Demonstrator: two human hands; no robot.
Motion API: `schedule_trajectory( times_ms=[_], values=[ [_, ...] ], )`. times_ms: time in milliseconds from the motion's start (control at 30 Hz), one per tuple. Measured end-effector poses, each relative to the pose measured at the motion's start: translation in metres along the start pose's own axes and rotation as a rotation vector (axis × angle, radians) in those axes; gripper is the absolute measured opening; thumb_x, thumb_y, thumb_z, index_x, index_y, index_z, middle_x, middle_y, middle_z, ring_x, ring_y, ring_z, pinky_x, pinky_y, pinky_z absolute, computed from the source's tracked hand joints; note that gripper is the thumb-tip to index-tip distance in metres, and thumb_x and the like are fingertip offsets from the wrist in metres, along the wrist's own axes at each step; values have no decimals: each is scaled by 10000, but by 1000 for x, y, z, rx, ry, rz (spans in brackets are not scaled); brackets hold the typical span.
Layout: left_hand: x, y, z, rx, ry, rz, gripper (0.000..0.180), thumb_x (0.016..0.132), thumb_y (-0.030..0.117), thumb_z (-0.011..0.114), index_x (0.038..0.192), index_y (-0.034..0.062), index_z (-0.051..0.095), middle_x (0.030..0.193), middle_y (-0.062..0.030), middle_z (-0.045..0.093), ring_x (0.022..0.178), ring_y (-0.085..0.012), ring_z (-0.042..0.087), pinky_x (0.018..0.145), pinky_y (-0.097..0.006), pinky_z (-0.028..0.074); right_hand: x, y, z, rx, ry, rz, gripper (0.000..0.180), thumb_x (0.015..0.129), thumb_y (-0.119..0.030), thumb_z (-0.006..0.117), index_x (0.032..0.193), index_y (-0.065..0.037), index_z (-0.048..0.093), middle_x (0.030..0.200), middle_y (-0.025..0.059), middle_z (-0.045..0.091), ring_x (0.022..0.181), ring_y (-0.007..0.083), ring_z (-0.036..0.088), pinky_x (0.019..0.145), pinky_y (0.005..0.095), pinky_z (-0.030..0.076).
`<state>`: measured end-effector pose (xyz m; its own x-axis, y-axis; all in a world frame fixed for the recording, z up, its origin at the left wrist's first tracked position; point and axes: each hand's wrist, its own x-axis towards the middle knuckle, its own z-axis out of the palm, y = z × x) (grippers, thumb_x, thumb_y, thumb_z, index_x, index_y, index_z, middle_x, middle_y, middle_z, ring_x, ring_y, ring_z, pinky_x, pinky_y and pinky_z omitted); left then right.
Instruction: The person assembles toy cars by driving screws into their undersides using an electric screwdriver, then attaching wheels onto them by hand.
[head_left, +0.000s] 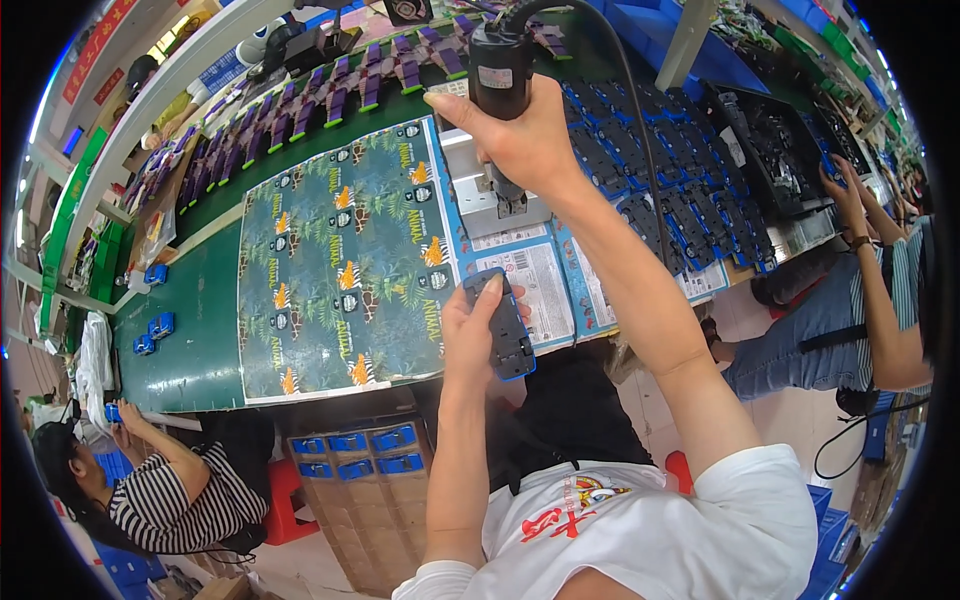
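The left hand [478,330] is wrapped tight around a small blue and dark plastic toy car [503,325], flipped so its flat bottom faces up, just over the near edge of the long green bench [190,350]. The right hand [520,135] is closed around a fat black electric screwdriver [500,70] with a black cord, held upright above the car and apart from it. I think screws go into the car's bottom. To do it well, keep the car steady, bring the tip straight down, and press gently so it does not slip. A big printed cardboard sheet with animal pictures [340,265] lies beside the car, and rows of dark car bottoms [690,215] wait under the right arm.
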<state>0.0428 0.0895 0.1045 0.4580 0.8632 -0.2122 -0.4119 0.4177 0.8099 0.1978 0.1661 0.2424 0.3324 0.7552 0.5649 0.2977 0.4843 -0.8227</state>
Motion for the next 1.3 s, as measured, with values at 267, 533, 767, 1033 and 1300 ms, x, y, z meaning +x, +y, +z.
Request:
schedule_trajectory(
  times_ms=[267, 533, 767, 1033, 1300],
  values=[
    [-2, 1, -5, -22, -31, -45, 248, 955, 190, 640, 1100, -1, 578, 911, -126, 688, 713, -175, 679, 636, -310, 575, -46, -23, -30, 258, 60, 155, 170, 895, -134, 703, 814, -48, 580, 580, 8, 521, 454, 96, 487, 476, 264, 424],
    [0, -1, -1, 50, -33, 2, 266, 946, 186, 650, 1113, -8, 579, 918, -106, 685, 709, -160, 675, 639, -292, 567, -84, -36, -21, 639, 35, 58, 185, 880, -117, 733, 855, -27, 573, 617, 23, 562, 503, 82, 537, 487, 226, 428],
    [1, -5, -2, 55, -66, 36, 264, 948, 176, 645, 1127, -9, 586, 908, -94, 686, 699, -147, 669, 628, -275, 559, -95, -24, -12, 562, 45, 40, 208, 827, -71, 782, 844, -35, 577, 630, 6, 577, 508, 53, 537, 469, 191, 415],
    [0, -6, 7, 130, 2, 229, 266, 933, 187, 661, 1096, -20, 623, 939, -66, 680, 807, -92, 611, 703, -247, 497, -106, -13, -5, 258, -235, -85, 348, 782, -238, 858, 797, -59, 560, 699, 20, 524, 567, 88, 486, 520, 258, 414],
    [0, -4, 7, 169, 35, 201, 316, 920, 224, 683, 1096, -31, 623, 953, -61, 669, 874, -95, 583, 750, -270, 488, -103, -10, -2, 352, -223, 53, 378, 772, -303, 864, 776, -56, 577, 693, 15, 524, 575, 113, 506, 535, 264, 410]
  ],
)
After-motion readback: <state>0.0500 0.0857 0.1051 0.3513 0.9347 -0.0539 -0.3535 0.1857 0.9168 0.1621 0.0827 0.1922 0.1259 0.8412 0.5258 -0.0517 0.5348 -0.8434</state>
